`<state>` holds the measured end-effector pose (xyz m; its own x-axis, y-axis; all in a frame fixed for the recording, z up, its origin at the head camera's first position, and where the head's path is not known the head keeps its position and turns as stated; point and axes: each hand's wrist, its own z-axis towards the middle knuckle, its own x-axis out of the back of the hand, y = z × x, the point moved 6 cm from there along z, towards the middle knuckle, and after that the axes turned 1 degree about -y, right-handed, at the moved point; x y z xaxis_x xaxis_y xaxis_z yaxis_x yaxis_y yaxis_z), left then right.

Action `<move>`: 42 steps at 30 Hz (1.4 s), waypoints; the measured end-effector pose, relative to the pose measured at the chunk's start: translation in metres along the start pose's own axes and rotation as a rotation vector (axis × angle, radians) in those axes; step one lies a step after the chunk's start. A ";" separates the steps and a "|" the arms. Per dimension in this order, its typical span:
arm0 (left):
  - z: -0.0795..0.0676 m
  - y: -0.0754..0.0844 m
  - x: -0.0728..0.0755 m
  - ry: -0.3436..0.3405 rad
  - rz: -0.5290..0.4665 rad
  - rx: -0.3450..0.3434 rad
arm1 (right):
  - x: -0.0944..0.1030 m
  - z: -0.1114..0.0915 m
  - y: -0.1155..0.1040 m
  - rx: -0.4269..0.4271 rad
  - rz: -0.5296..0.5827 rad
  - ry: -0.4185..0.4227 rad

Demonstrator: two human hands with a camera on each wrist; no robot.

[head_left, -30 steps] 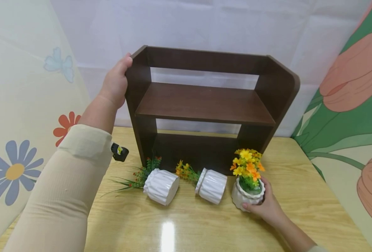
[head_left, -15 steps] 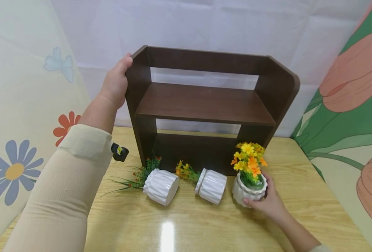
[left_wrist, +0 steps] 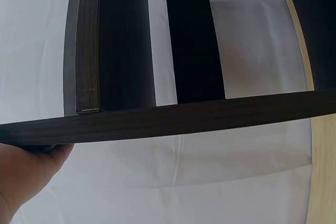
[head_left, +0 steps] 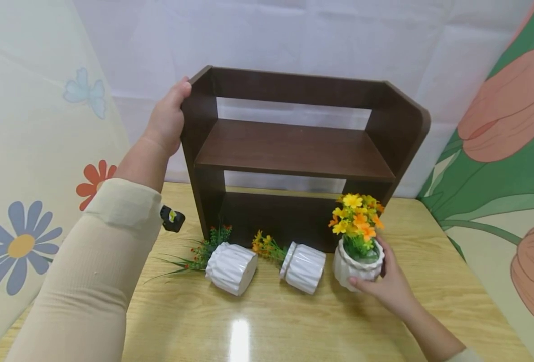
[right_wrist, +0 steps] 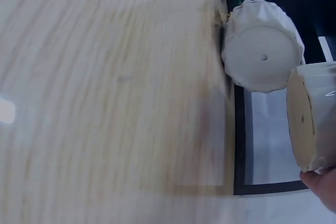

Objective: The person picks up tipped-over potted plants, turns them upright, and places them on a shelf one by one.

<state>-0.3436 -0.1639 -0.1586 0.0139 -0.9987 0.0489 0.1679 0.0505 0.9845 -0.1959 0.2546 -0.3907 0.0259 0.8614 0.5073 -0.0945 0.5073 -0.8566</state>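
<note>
A dark brown two-tier shelf (head_left: 294, 146) stands on the table, and my left hand (head_left: 166, 118) grips the upper part of its left side panel. In the left wrist view the left hand (left_wrist: 29, 174) lies against that panel, its fingers partly hidden. My right hand (head_left: 389, 284) holds a white ribbed flowerpot (head_left: 354, 269) with yellow and orange artificial flowers (head_left: 357, 218), upright before the shelf's right end. The right wrist view shows this pot's base (right_wrist: 302, 124) raised off the table. Two more white flowerpots lie tipped over, one in the middle (head_left: 304, 267), another at left (head_left: 232, 268).
Pale wood table (head_left: 294, 327) lies under everything. The tipped pots have their plants toward the shelf, the left one with long grass leaves (head_left: 176, 266). White cloth (head_left: 339, 35) hangs behind; flower-printed panels (head_left: 511, 151) flank both sides. A black device (head_left: 173, 219) sits at my left wrist.
My right hand has lifted the flowerpot from the table and moved it slightly toward the shelf. The left hand, the shelf and the tipped pots have stayed put.
</note>
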 end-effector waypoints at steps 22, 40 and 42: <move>0.003 -0.001 -0.002 -0.006 0.028 0.008 | 0.014 0.010 -0.054 0.040 -0.062 -0.001; 0.002 -0.001 -0.004 -0.018 0.045 0.003 | 0.040 0.018 -0.104 0.082 -0.036 0.015; 0.002 -0.001 -0.004 -0.019 0.054 0.002 | 0.042 0.019 -0.109 0.087 -0.029 0.013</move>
<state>-0.3455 -0.1601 -0.1594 0.0041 -0.9945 0.1051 0.1657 0.1043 0.9806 -0.2033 0.2348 -0.2746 0.0432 0.8471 0.5297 -0.1797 0.5282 -0.8299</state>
